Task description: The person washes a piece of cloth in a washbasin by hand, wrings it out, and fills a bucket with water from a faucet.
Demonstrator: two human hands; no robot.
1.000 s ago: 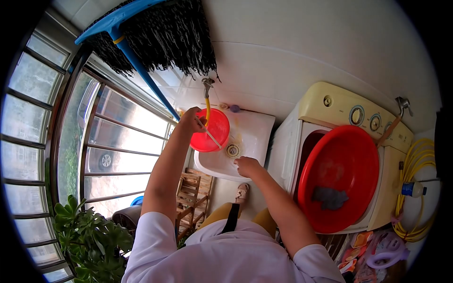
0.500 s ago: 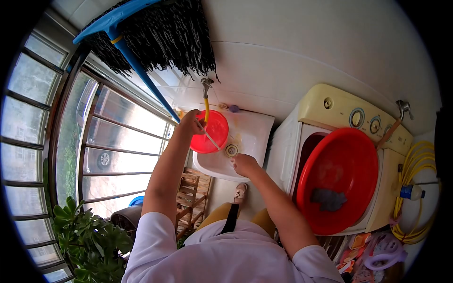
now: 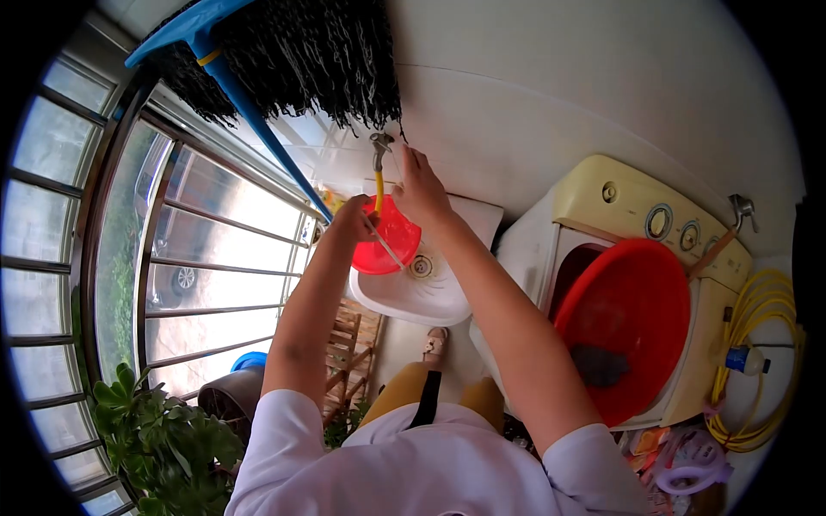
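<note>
My left hand [image 3: 353, 220] is closed at the left side of a small red basin [image 3: 391, 245], beside the lower end of a yellow hose [image 3: 379, 191]. A thin pale strip slants from its fingers across the basin; whether it is a stick or running water I cannot tell. What exactly the fingers grip is hidden. The hose hangs from a metal tap [image 3: 381, 146] on the wall. Just right of the tap, my right hand [image 3: 420, 185] is raised with its thumb and fingers apart, holding nothing visible. Under the basin lies a white sink [image 3: 404, 301] with a round drain [image 3: 422, 267].
A blue-handled mop [image 3: 249, 103] with black strands leans at upper left, near the window bars [image 3: 215, 211]. At right, a large red basin [image 3: 641, 318] with dark cloth rests on a washing machine [image 3: 594, 193]. A potted plant [image 3: 163, 439] stands lower left.
My right hand has moved up from beside the drain to near the tap, and its fingers have opened out. My left hand stays at the small basin.
</note>
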